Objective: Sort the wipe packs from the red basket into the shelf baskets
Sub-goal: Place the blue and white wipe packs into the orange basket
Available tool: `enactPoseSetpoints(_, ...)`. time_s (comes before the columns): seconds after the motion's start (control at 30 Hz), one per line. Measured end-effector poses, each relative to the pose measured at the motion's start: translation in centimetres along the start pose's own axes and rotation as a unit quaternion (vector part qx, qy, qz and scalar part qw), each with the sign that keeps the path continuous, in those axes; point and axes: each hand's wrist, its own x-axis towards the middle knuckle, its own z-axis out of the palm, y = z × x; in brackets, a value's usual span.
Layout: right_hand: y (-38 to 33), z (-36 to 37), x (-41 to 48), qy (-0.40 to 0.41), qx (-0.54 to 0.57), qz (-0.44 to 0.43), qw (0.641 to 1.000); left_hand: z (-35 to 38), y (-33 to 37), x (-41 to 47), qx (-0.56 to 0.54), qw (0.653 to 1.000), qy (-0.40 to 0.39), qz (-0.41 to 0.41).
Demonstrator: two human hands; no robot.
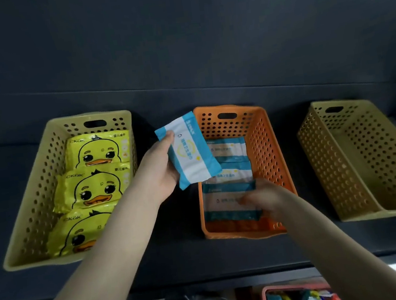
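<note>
— Dark shelf [179, 258] along the wall. What has the left hand [161, 163] got?
— Thumb and fingers clamped on a blue-and-white wipe pack [189, 150], tilted, raised over the orange basket's [258, 128] left rim.
— The right hand [269, 198]?
— Inside that basket, on the nearest pack [227, 203] lying there. It's blurred, so I can't tell whether it grips.
— Duck packs [97, 188]?
— In the left yellow basket [36, 193]. The red basket [264, 297] sits below the shelf's front edge.

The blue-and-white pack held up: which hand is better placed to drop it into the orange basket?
Left. The left hand grips the blue-and-white pack at the orange basket rim, where matching packs lie. The right hand rests on the nearest pack inside.
</note>
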Motion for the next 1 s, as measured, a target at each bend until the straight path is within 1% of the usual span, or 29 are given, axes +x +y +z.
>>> enactPoseSetpoints(0.13, -0.5, 0.3, -0.3, 0.001, -0.085, 0.007, 0.996, 0.1, -0.1, -0.1, 0.003, 1.000, 0.019, -0.002)
enactPoseSetpoints(0.2, -0.6, 0.5, -0.4, 0.006, -0.101, 0.005, 0.995, 0.1, 0.1, -0.1, -0.009, 1.000, 0.027, -0.005)
enactPoseSetpoints(0.27, -0.5, 0.5, -0.5, 0.007, -0.100, -0.017, 0.995, 0.0, 0.4, -0.1, -0.022, 0.999, 0.035, -0.003)
enactPoseSetpoints(0.37, -0.6, 0.5, -0.6, 0.020, -0.138, -0.076, 0.987, -0.1, 0.9, 0.1, -0.020, 0.999, 0.039, 0.011)
enactPoseSetpoints(0.47, -0.7, 0.6, -1.0, 0.076, -0.230, -0.125, 0.962, 0.0, 1.4, 0.1, -0.028, 0.998, 0.043, 0.024)
enactPoseSetpoints(0.53, -0.7, 0.9, -1.3, 0.146, -0.305, -0.153, 0.928, 0.1, 1.7, 0.2, -0.026, 0.998, 0.045, 0.027)
enactPoseSetpoints(0.57, -0.7, 1.0, -1.4, 0.184, -0.317, -0.174, 0.914, 0.1, 1.7, 0.2, -0.027, 0.998, 0.047, 0.029)
enactPoseSetpoints(0.6, -0.9, 1.1, -1.5, 0.212, -0.292, -0.196, 0.912, 0.2, 1.7, 0.2, -0.030, 0.998, 0.047, 0.031)
enactPoseSetpoints(0.63, -1.3, 1.1, -1.7, 0.217, -0.220, -0.210, 0.928, 0.3, 1.7, 0.2, -0.033, 0.998, 0.044, 0.033)
enactPoseSetpoints(0.67, -2.1, 1.0, -2.0, 0.194, -0.102, -0.208, 0.953, 0.4, 1.6, 0.2, -0.033, 0.998, 0.034, 0.035)
enactPoseSetpoints(0.7, -2.9, 0.9, -2.2, 0.136, 0.045, -0.188, 0.972, 0.5, 1.4, 0.2, -0.025, 0.999, 0.016, 0.037)
enactPoseSetpoints(0.73, -3.8, 0.9, -2.5, 0.062, 0.186, -0.166, 0.966, 0.8, 1.1, 0.2, -0.007, 0.999, -0.008, 0.039)
enactPoseSetpoints(0.77, -4.5, 0.8, -2.7, 0.008, 0.290, -0.151, 0.945, 1.0, 0.8, 0.3, 0.021, 0.998, -0.028, 0.046)
enactPoseSetpoints(0.8, -5.1, 0.7, -2.9, -0.016, 0.354, -0.147, 0.923, 1.2, 0.5, 0.2, 0.061, 0.996, -0.040, 0.061)
enactPoseSetpoints(0.83, -5.6, 0.6, -2.9, -0.005, 0.385, -0.153, 0.910, 1.4, 0.2, 0.4, 0.125, 0.987, -0.037, 0.092)
enactPoseSetpoints(0.87, -5.9, 0.4, -2.8, 0.028, 0.393, -0.163, 0.905, 1.5, -0.1, 0.7, 0.209, 0.968, -0.025, 0.137)
enactPoseSetpoints(0.9, -6.1, 0.1, -2.7, 0.070, 0.391, -0.174, 0.901, 1.5, -0.4, 1.0, 0.291, 0.938, -0.007, 0.190)
enactPoseSetpoints(0.93, -6.2, -0.3, -2.3, 0.114, 0.379, -0.188, 0.899, 1.5, -0.5, 1.1, 0.343, 0.910, 0.007, 0.235)
enactPoseSetpoints(0.97, -6.3, -0.8, -1.8, 0.155, 0.354, -0.203, 0.900, 1.5, -0.6, 1.3, 0.368, 0.892, 0.015, 0.261)
enactPoseSetpoints(1.0, -6.3, -1.3, -1.2, 0.198, 0.311, -0.215, 0.904, 1.4, -0.6, 1.4, 0.371, 0.890, 0.013, 0.266)
